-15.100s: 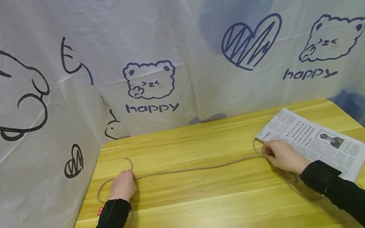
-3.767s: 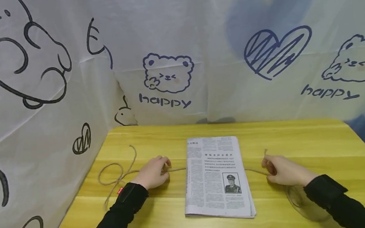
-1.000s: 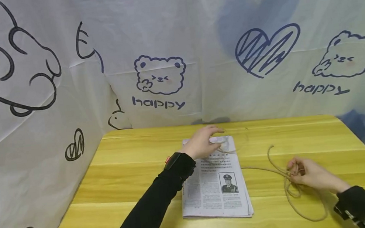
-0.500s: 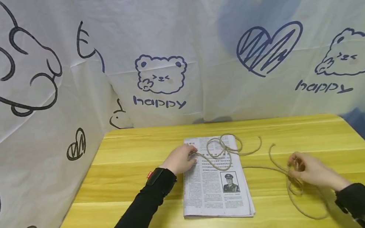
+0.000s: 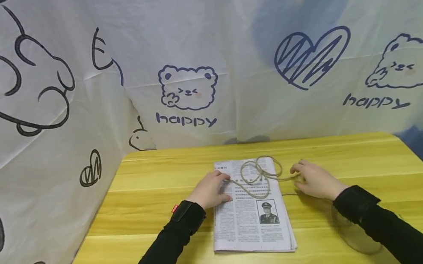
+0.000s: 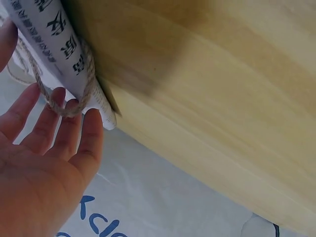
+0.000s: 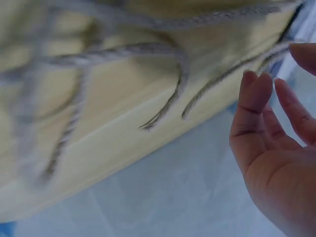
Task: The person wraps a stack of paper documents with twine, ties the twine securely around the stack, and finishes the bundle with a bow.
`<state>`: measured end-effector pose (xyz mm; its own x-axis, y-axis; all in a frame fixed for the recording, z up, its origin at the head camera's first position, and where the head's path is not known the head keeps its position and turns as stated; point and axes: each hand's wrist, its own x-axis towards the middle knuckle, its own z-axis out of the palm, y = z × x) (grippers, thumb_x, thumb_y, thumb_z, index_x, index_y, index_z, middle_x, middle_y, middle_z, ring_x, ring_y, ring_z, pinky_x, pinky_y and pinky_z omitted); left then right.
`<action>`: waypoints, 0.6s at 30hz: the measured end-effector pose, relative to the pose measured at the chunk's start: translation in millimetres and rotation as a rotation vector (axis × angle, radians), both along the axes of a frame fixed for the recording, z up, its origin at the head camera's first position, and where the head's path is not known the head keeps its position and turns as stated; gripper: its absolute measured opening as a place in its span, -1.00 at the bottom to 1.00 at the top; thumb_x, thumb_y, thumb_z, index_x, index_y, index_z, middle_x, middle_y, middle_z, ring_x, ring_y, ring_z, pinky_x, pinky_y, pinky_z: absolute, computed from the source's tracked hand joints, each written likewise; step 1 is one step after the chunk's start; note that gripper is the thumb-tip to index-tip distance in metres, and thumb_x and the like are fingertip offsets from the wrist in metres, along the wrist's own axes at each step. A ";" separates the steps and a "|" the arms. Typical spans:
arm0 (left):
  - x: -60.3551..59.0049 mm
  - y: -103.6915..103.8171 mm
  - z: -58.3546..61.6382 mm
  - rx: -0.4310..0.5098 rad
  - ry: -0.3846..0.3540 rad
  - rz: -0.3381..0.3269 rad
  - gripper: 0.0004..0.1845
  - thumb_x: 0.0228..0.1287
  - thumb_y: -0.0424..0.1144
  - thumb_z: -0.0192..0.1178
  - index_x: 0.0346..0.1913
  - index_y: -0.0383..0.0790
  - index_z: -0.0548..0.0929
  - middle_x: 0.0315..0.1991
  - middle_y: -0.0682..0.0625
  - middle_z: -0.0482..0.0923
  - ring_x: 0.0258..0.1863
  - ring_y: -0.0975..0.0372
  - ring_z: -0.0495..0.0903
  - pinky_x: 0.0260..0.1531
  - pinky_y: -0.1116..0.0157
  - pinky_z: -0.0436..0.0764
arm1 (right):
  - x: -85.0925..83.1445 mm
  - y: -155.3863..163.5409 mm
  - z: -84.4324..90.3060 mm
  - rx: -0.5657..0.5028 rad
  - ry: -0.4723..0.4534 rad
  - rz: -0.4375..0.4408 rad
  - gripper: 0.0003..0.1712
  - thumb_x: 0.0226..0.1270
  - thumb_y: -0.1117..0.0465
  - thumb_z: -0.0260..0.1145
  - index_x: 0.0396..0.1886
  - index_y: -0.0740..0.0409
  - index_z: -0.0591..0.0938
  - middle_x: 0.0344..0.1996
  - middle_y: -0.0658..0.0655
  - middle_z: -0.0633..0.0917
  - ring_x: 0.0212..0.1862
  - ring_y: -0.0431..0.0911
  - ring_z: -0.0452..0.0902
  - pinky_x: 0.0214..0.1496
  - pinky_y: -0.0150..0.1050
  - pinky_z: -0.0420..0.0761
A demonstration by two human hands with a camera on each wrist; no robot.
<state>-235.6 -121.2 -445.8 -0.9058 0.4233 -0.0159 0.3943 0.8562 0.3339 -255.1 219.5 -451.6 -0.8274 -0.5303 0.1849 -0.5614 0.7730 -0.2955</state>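
Observation:
A folded newspaper (image 5: 229, 229) lies mid-table over a length of twine. One end of the twine (image 5: 255, 196) is laid in loose loops across its upper part. At the newspaper's left edge is my left hand (image 5: 209, 191). In the left wrist view its fingers (image 6: 89, 143) are extended and spread, with a bend of twine (image 6: 69, 112) against the fingertips. My right hand (image 5: 319, 183) is just right of the newspaper, beside a twine end. The right wrist view shows its thumb and fingers (image 7: 256, 94) apart near that twine, not closed round it.
More twine (image 5: 359, 247) lies in a loop on the table at the right, partly hidden by the right forearm. The wooden table (image 5: 153, 168) meets a white printed cloth (image 5: 193, 138) behind it, and cloth hangs at both sides.
The newspaper has moved from the right to mid-table over the twine. Lately my left hand laid twine across it and drew back left. My right hand left the right-hand twine and moved left.

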 end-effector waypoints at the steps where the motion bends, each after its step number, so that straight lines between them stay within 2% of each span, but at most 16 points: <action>1: 0.1 0.2 -0.8 -0.004 0.005 -0.001 -0.36 0.21 -0.08 0.46 0.31 -0.22 0.55 0.22 -0.16 0.56 0.24 -0.05 0.52 0.30 0.06 0.50 | -3.3 -4.1 -2.0 0.019 -0.006 0.006 -0.70 0.22 0.34 0.42 -0.05 0.33 0.64 -0.17 0.27 0.67 -0.10 0.19 0.65 -0.05 0.07 0.66; 7: -2.2 1.0 -5.6 -0.023 0.019 0.013 -0.34 0.18 -0.05 0.48 0.31 -0.19 0.55 0.20 -0.13 0.57 0.21 -0.02 0.51 0.27 0.08 0.51 | -16.0 -14.6 -12.5 0.110 -0.015 0.030 -0.87 0.21 0.39 0.40 -0.26 0.25 0.64 -0.38 0.15 0.65 -0.31 0.00 0.60 -0.21 -0.07 0.64; 11: -3.3 1.2 -7.0 -0.022 0.021 0.021 -0.34 0.17 -0.05 0.49 0.31 -0.18 0.55 0.20 -0.12 0.57 0.22 -0.01 0.51 0.27 0.08 0.51 | -15.7 -10.1 -13.0 0.111 -0.010 0.036 -0.93 0.22 0.44 0.34 -0.32 0.24 0.64 -0.44 0.11 0.65 -0.38 -0.06 0.56 -0.27 -0.14 0.60; 16: -1.9 0.9 -8.1 -0.009 0.016 0.026 -0.35 0.18 -0.06 0.49 0.30 -0.19 0.56 0.21 -0.13 0.57 0.22 -0.02 0.51 0.27 0.08 0.51 | -12.6 11.0 -2.9 0.059 -0.028 -0.033 -0.96 0.29 0.42 0.29 -0.34 0.24 0.60 -0.50 0.07 0.57 -0.46 -0.14 0.38 -0.36 -0.21 0.44; 18: -1.2 0.4 -8.5 -0.008 0.015 0.027 -0.35 0.18 -0.05 0.48 0.30 -0.19 0.56 0.21 -0.13 0.56 0.21 -0.01 0.51 0.26 0.08 0.51 | -12.4 26.4 4.2 0.050 -0.023 -0.076 -0.98 0.30 0.40 0.29 -0.32 0.28 0.60 -0.50 0.09 0.57 -0.46 -0.12 0.39 -0.36 -0.18 0.44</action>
<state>-236.8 -120.8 -454.2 -0.9170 0.3988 -0.0054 0.3760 0.8692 0.3212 -267.6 246.0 -447.4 -0.8693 -0.4741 0.1398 -0.4941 0.8272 -0.2676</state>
